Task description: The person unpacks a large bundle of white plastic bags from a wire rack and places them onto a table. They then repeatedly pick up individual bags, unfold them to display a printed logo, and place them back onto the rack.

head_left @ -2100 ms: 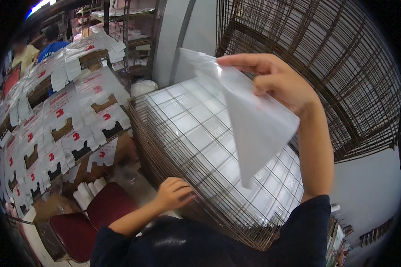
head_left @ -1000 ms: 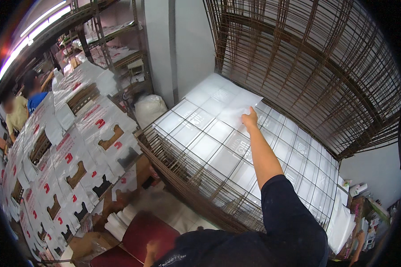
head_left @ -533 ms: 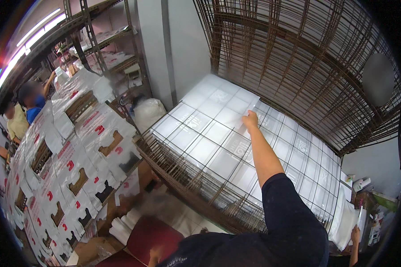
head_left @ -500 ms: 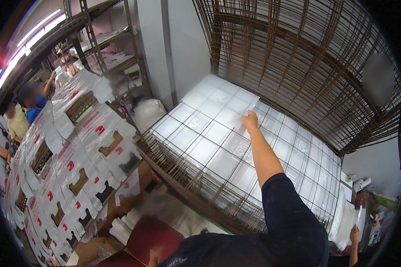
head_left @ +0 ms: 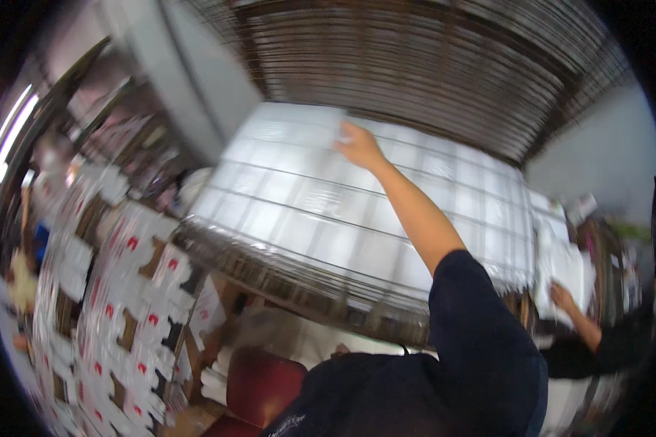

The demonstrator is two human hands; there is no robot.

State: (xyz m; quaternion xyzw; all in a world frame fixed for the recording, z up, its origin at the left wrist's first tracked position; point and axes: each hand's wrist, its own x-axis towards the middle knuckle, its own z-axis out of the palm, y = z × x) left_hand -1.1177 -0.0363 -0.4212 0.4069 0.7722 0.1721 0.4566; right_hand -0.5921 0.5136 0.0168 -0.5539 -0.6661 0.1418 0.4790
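Note:
My right hand [head_left: 360, 146] reaches over the wire rack, with its arm stretched out and its fingers closed at the far right corner of a translucent plastic sheet [head_left: 291, 120]. That sheet lies over the rack's far left part, and the wires under it show faintly. More whitish sheets [head_left: 284, 226] show through the wire grid to the near side and to the right. Motion blur smears the fingertips and the sheet edge. My left hand is out of the picture.
Raised wire racks [head_left: 415, 58] lean above the far side. At left stand stacks of white printed bags [head_left: 124, 291] on shelving. A red chair [head_left: 266, 386] is below. At right, another person's hand [head_left: 563, 298] rests at white sheets [head_left: 561, 258].
The view has swung, shifting the rack leftward in the picture. My right hand stays at the sheet's corner. The other person's hand now lies further up, and a hand low at left has gone from view.

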